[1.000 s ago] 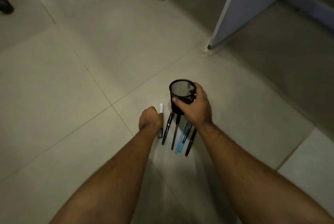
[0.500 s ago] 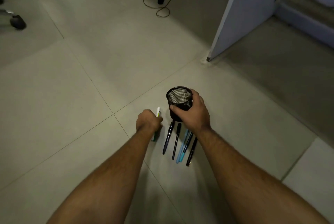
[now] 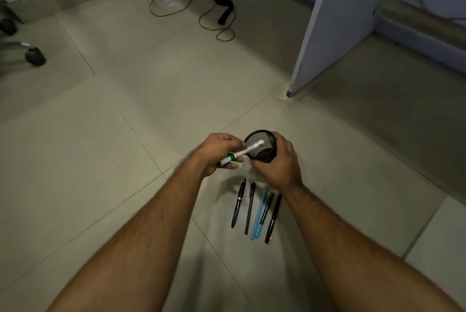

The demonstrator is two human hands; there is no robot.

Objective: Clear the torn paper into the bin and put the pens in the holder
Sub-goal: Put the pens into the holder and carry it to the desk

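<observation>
Right hand (image 3: 280, 163) grips the black mesh holder (image 3: 261, 145), fingers curled round its wall, holder tilted with its mouth toward the left hand. Left hand (image 3: 218, 153) pinches a white marker with green band (image 3: 242, 152), fingers closed on the banded end; the white end lies over the holder's rim. Five pens (image 3: 256, 211) lie side by side on the tiled floor (image 3: 126, 160), just below the holder, nearer the person. Black cable (image 3: 214, 16) lies on the floor well beyond the holder.
</observation>
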